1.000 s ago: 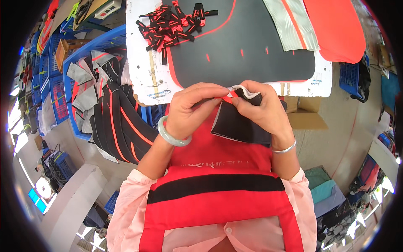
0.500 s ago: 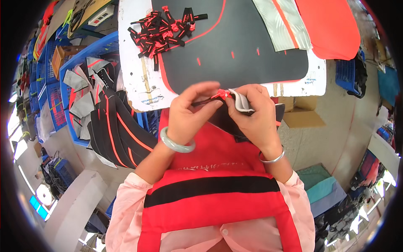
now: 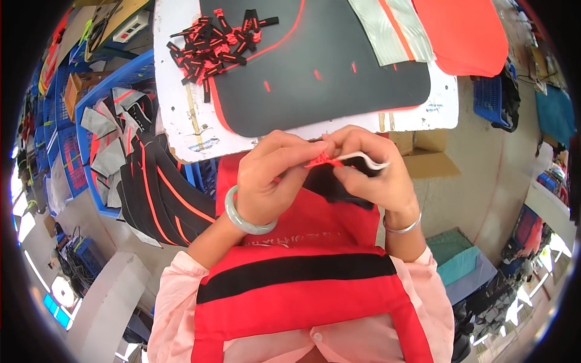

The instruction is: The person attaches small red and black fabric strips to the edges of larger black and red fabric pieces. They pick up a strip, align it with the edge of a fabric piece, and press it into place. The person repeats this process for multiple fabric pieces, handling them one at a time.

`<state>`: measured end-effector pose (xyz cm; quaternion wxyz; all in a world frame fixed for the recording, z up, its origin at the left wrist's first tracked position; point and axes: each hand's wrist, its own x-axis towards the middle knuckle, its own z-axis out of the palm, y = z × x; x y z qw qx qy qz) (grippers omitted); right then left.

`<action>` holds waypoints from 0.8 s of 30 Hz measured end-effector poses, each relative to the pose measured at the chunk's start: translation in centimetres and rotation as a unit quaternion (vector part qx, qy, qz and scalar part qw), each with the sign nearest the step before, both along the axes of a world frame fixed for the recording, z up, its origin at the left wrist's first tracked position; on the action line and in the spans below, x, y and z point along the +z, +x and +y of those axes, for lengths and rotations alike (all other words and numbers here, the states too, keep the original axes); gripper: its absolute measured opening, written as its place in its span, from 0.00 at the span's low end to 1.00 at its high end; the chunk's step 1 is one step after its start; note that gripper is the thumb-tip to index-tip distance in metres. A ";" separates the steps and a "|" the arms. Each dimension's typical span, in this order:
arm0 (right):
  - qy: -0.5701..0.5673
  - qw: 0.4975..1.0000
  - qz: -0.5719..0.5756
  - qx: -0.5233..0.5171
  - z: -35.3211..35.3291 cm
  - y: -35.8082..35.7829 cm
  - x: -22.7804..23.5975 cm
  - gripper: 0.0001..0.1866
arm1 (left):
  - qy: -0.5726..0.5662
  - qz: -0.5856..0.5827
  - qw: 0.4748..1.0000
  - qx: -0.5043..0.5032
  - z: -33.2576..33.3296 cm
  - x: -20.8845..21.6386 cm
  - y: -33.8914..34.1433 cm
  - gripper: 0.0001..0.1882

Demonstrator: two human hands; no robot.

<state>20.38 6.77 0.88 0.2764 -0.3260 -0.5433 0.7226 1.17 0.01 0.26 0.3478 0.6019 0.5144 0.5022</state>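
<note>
Both hands meet over my red apron (image 3: 284, 221), just off the table's near edge. My left hand (image 3: 269, 175) pinches a small bright red zip slider (image 3: 321, 160) between thumb and fingers. My right hand (image 3: 384, 175), closed in a pinch beside it, grips a fabric piece with a curled white edge (image 3: 369, 161) and a black part below. The slider touches the end of this piece; the fingers hide whether it is threaded on. On the table's far left lies a pile of black zip pulls (image 3: 212, 51) with red stripes and red sliders.
A dark grey mat (image 3: 321, 97) with red marks covers much of the white table (image 3: 175, 121). Grey strips (image 3: 390, 30) and a red sheet (image 3: 463, 36) lie at the right. A blue basket (image 3: 91, 163) of striped fabric stands left; a cardboard box (image 3: 430, 163) sits at right.
Both hands have come down a little toward me. The fingers are now closer together around the red slider, and the white edge has turned from upright to nearly level.
</note>
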 end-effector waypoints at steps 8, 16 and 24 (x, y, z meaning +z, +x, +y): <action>0.122 0.987 -0.109 0.005 0.2 -0.4 0.6 0.07 | 0.066 0.062 0.996 -0.018 0.1 -0.1 0.4 0.24; 0.135 0.985 -0.093 -0.046 -0.4 -0.4 -0.3 0.10 | 0.074 0.094 0.993 -0.010 0.3 -0.6 0.6 0.22; 0.027 0.989 0.112 -0.098 -1.3 1.2 -2.0 0.15 | 0.155 0.066 0.985 -0.025 0.3 -1.4 1.6 0.23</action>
